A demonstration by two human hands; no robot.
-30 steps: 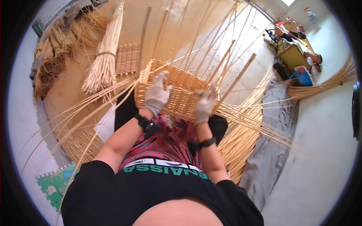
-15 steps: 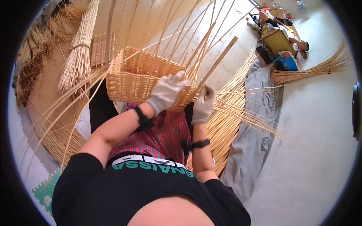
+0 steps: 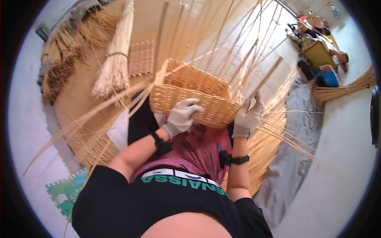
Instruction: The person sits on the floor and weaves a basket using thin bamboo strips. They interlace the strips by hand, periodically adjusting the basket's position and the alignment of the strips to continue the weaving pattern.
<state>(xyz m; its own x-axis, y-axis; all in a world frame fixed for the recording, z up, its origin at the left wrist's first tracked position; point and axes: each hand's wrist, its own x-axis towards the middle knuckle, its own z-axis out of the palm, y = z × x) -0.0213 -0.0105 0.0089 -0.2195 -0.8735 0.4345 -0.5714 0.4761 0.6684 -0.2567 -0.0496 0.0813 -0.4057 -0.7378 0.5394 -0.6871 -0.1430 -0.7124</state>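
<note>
A rectangular wicker basket [image 3: 194, 105] of tan woven strands rests across my lap, with long upright stakes rising from its walls. My left hand [image 3: 183, 116], in a pale glove, is at the near wall, its fingers loosely bent and apart, with nothing seen in them. At the right corner, my right hand [image 3: 249, 117], also gloved, has its thumb and fingers stretched upward and apart beside the wall. A flat wooden slat [image 3: 269, 75] stands up at that corner. Loose weaver strands [image 3: 287, 137] stick out past my right hand, and more strands [image 3: 107, 97] trail off the left corner.
A tied bundle of pale strands [image 3: 115, 65] lies beyond at the left, next to a flat woven panel [image 3: 141, 58]. Long strands [image 3: 274, 137] lie on grey cloth [image 3: 299, 131] at the right. Farther off are a blue container [image 3: 329, 77] and another bundle [image 3: 345, 90].
My left hand has left the basket's rim and moved down the near wall, its fingers bending. My right hand's fingers have opened out upward. The whole view has shifted, with the scene farther right.
</note>
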